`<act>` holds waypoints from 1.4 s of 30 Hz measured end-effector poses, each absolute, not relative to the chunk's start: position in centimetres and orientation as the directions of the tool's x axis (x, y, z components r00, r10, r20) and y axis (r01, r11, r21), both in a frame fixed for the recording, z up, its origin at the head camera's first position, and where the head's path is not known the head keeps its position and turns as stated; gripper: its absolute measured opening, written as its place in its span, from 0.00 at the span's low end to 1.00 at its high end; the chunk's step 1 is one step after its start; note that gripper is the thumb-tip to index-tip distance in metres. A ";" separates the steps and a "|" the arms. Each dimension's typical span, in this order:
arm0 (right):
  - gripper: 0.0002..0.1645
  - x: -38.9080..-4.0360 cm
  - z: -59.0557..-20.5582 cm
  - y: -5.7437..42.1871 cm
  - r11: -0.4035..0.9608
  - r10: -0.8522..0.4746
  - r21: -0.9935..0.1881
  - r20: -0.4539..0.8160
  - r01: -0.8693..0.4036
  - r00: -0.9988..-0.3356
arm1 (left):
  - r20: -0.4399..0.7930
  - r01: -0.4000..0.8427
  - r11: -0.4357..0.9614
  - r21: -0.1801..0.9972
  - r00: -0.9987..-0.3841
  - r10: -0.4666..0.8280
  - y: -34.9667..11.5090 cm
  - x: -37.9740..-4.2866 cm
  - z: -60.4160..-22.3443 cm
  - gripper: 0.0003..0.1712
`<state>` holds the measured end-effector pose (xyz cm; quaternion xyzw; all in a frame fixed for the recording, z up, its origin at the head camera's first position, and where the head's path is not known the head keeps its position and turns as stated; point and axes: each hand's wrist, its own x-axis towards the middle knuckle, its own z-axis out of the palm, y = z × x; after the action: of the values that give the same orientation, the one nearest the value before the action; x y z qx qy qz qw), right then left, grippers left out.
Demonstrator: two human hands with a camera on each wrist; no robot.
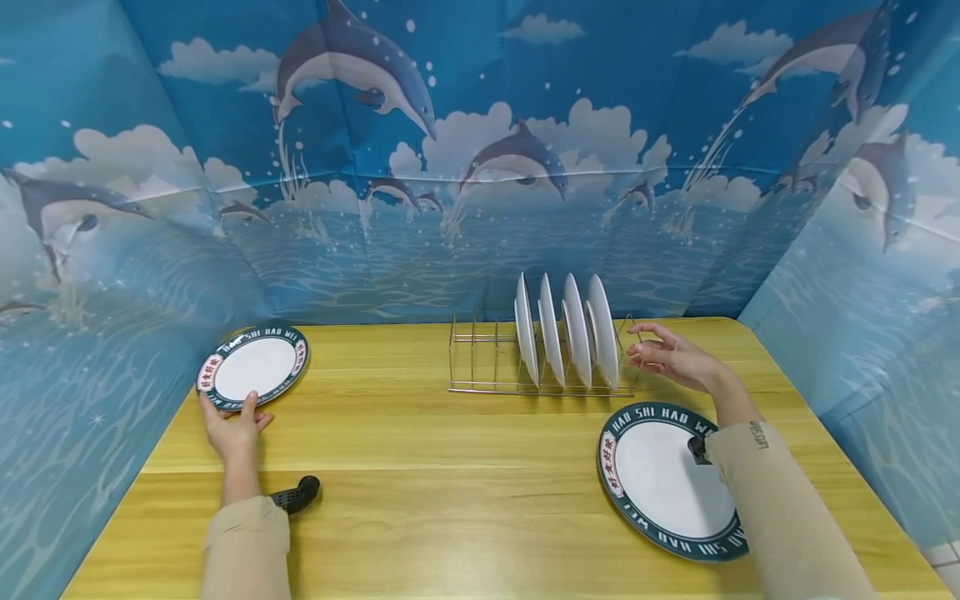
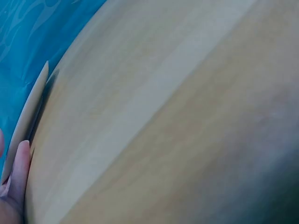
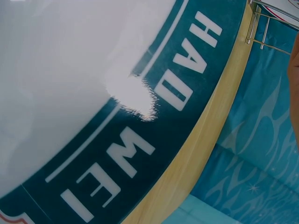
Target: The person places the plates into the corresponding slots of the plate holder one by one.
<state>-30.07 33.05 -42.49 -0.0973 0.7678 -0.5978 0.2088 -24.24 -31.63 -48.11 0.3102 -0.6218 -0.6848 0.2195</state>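
Observation:
At the table's far left corner, my left hand (image 1: pixel 234 429) pinches the near rim of a small white plate (image 1: pixel 255 371) with a green lettered border. In the left wrist view the plate (image 2: pixel 29 109) appears edge-on, with a finger along its rim. My right hand (image 1: pixel 675 358) is at the right end of a wire plate rack (image 1: pixel 472 387), fingers loosely bent; whether they touch the wire is unclear. Several white plates (image 1: pixel 602 333) stand upright in the rack's right part. A larger green-bordered plate (image 1: pixel 671 475) lies flat under my right forearm, which covers part of it.
The wooden table (image 1: pixel 420 500) has a blue dolphin-print sheet (image 1: pixel 360 250) along its back and sides. The left slots of the rack show bare wires. A black wrist camera mount (image 1: pixel 300 493) sticks out beside my left wrist.

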 end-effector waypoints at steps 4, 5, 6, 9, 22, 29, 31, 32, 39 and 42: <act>0.25 -30.0 -42.5 32.9 0.268 -0.386 -0.956 -0.218 0.117 -0.896 | -0.162 -0.121 -0.107 0.987 -0.706 -0.690 -31.1 -23.9 -47.5 0.48; 0.25 -30.0 -42.5 32.9 0.268 -0.384 -0.956 -0.220 0.120 -0.897 | -0.163 -0.125 -0.105 0.987 -0.707 -0.689 -31.1 -23.8 -47.5 0.48; 0.26 -30.0 -42.4 32.8 0.267 -0.384 -0.956 -0.220 0.121 -0.897 | -0.167 -0.127 -0.109 0.986 -0.707 -0.687 -31.0 -23.8 -47.5 0.47; 0.27 -30.0 -42.4 32.8 0.267 -0.382 -0.956 -0.221 0.122 -0.897 | -0.186 -0.139 -0.124 0.982 -0.701 -0.689 -31.0 -23.7 -47.5 0.47; 0.23 -29.8 -42.3 33.0 0.246 -0.420 -0.965 -0.190 0.090 -0.887 | -0.248 -0.095 -0.251 0.963 -0.676 -0.694 -31.2 -23.9 -47.9 0.47; 0.25 -29.9 -42.4 33.1 0.247 -0.412 -0.964 -0.199 0.100 -0.889 | -0.254 0.005 -0.369 0.930 -0.715 -0.652 -30.7 -23.2 -47.6 0.48; 0.26 -30.0 -42.5 33.1 0.257 -0.409 -0.961 -0.202 0.101 -0.890 | -0.248 0.007 -0.372 0.928 -0.733 -0.634 -30.5 -23.1 -47.5 0.49; 0.26 -30.0 -42.5 33.1 0.262 -0.407 -0.960 -0.204 0.100 -0.890 | -0.252 -0.002 -0.373 0.928 -0.740 -0.623 -30.5 -23.0 -47.4 0.49; 0.26 -30.1 -42.4 33.0 0.275 -0.410 -0.957 -0.206 0.095 -0.888 | -0.300 -0.155 -0.301 0.941 -0.793 -0.531 -30.2 -23.0 -47.1 0.49; 0.25 -30.0 -42.3 33.1 0.266 -0.424 -0.960 -0.196 0.085 -0.884 | -0.324 -0.181 -0.323 0.929 -0.819 -0.473 -30.0 -23.0 -46.9 0.49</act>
<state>-30.02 33.13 -42.35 -0.1105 0.7663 -0.5956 0.2139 -23.05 -30.00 -46.90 0.2849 -0.5740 -0.7617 0.0958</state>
